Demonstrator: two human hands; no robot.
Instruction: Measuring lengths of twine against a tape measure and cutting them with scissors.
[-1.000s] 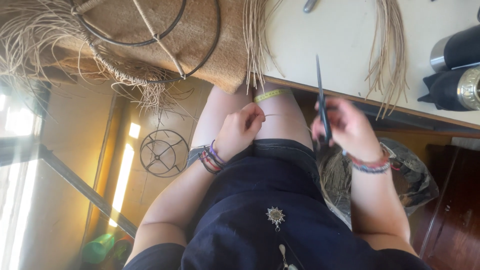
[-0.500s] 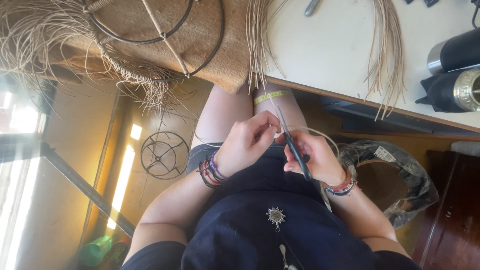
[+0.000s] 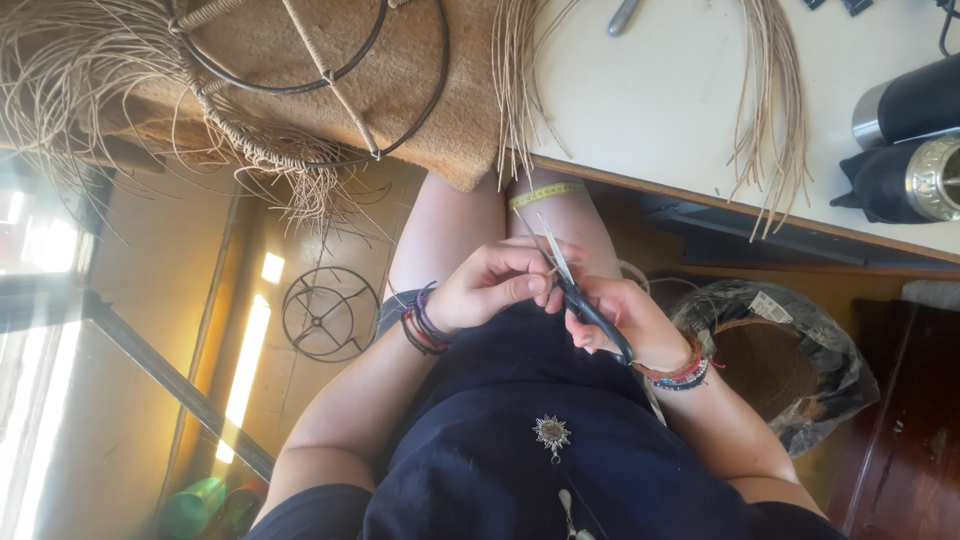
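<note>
Over my lap, my right hand (image 3: 620,320) grips a pair of dark-handled scissors (image 3: 575,290), blades pointing up toward the table. My left hand (image 3: 495,285) pinches a thin pale straw fibre (image 3: 552,268) right at the blades. Both wrists wear coloured bracelets. A yellow measuring tape (image 3: 545,194) lies across my knee. On the table above sits a round wire frame (image 3: 320,70) partly wrapped in straw, resting on brown cloth.
Loose straw bundles (image 3: 775,110) hang over the white table's (image 3: 660,110) edge. A dark flask and metal cup (image 3: 915,150) stand at the right. A second wire frame (image 3: 330,312) lies on the floor; a basket in plastic wrap (image 3: 780,350) sits by my right leg.
My right hand brought the scissors down from near the table edge to my lap, next to my left hand. The two hands now meet at the fibre.
</note>
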